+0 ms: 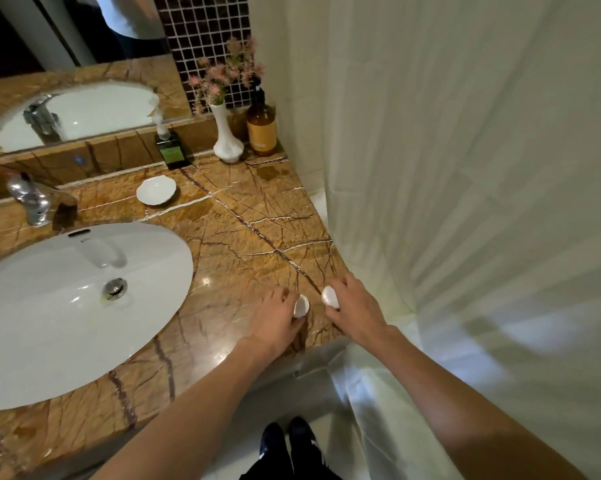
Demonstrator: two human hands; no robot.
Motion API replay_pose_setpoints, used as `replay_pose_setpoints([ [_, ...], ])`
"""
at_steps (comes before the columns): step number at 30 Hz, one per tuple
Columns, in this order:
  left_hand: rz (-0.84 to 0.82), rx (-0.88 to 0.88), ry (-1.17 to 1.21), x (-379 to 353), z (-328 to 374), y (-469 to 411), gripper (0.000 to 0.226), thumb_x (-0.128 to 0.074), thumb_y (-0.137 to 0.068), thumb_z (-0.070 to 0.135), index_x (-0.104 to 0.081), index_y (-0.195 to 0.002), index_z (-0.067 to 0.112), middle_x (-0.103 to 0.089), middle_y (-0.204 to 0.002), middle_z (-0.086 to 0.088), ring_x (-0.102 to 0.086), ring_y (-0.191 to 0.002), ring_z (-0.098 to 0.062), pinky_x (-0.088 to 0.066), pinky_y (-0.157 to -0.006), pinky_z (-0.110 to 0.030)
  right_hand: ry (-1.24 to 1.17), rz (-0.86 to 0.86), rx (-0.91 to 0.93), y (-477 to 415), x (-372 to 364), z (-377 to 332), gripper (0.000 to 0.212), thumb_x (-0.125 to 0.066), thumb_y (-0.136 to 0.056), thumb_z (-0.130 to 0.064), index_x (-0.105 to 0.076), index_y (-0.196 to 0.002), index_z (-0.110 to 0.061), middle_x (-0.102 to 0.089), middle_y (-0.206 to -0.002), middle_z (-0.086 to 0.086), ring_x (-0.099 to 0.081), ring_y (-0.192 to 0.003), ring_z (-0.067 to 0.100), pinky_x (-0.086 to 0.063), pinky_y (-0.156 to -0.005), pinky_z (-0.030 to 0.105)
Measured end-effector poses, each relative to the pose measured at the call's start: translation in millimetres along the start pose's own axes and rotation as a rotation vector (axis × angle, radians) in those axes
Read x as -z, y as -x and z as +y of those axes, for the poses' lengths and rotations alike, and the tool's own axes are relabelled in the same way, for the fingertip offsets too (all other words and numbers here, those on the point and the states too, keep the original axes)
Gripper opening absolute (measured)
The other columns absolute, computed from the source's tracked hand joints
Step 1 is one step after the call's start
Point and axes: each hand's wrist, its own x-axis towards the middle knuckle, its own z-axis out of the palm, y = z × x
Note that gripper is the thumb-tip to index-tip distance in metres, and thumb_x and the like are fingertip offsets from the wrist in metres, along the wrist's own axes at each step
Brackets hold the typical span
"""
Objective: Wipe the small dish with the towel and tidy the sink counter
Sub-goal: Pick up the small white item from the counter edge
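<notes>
Dish (156, 190) sat untouched upper left; my left hand (278, 317) and right hand (352, 308) each gripped a small white piece in their fingers, tidying; I judged towel-finding next.

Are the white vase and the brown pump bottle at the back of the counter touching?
Apart. The head view shows a strip of dark backsplash between the white vase and the brown pump bottle.

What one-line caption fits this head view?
Left hand and right hand each hold a small white object at the brown marble counter's edge; white scalloped dish sits behind.
</notes>
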Motion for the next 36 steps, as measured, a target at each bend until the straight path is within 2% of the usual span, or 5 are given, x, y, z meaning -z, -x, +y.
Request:
replay_pose_setpoints([
  [9,-0.014,0.016,-0.044,-14.8,8.9,-14.7,0.04,-0.061,-0.084,0.022,-0.052,-0.123,0.02,-0.053,-0.124,-0.006,-0.046,-0.114,-0.027,-0.045,-0.095,-0.041,-0.004,0.014,-0.035,13.8,6.3,30.5,0.057,-0.065,-0.085,-0.031,-0.045,-0.136,-0.017,-0.05,-0.121,0.009,-0.052,-0.105,0.026,-0.045,-0.08,0.031],
  [17,0.028,0.056,0.053,-7.3,2.5,-17.4,0.042,-0.064,-0.081,0.014,-0.055,-0.122,0.016,-0.054,-0.123,-0.007,-0.044,-0.111,-0.026,-0.042,-0.095,-0.037,0.002,0.004,0.062,-0.9,1.1,9.5,0.046,-0.064,-0.085,-0.034,-0.052,-0.126,-0.017,-0.049,-0.12,0.007,-0.052,-0.103,0.024,-0.047,-0.079,0.032],
  [22,0.132,0.15,0.054,31.9,-27.1,-12.0,0.044,-0.065,-0.08,0.021,-0.055,-0.123,0.02,-0.055,-0.123,-0.007,-0.047,-0.11,-0.026,-0.042,-0.092,-0.037,-0.012,-0.023,0.145,-28.2,-1.2,-28.0,0.046,-0.065,-0.087,-0.031,-0.049,-0.128,-0.017,-0.047,-0.124,0.007,-0.051,-0.104,0.023,-0.043,-0.083,0.031],
  [27,0.194,0.305,0.023,80.8,-78.2,6.2,0.043,-0.066,-0.081,0.024,-0.056,-0.122,0.018,-0.055,-0.122,-0.01,-0.048,-0.109,-0.029,-0.043,-0.092,-0.04,-0.009,-0.081,0.274,-63.3,-8.4,-92.0,0.047,-0.065,-0.088,-0.027,-0.048,-0.129,-0.01,-0.047,-0.128,0.01,-0.052,-0.108,0.025,-0.048,-0.09,0.035],
  [36,0.239,0.436,0.06,137.3,-182.8,9.4,0.036,-0.062,-0.081,0.019,-0.059,-0.117,0.013,-0.055,-0.117,-0.012,-0.048,-0.105,-0.029,-0.043,-0.087,-0.037,-0.009,-0.129,0.428,-132.2,-24.4,-186.9,0.047,-0.067,-0.087,-0.021,-0.046,-0.127,-0.006,-0.045,-0.123,0.012,-0.056,-0.096,0.028,-0.045,-0.075,0.034],
])
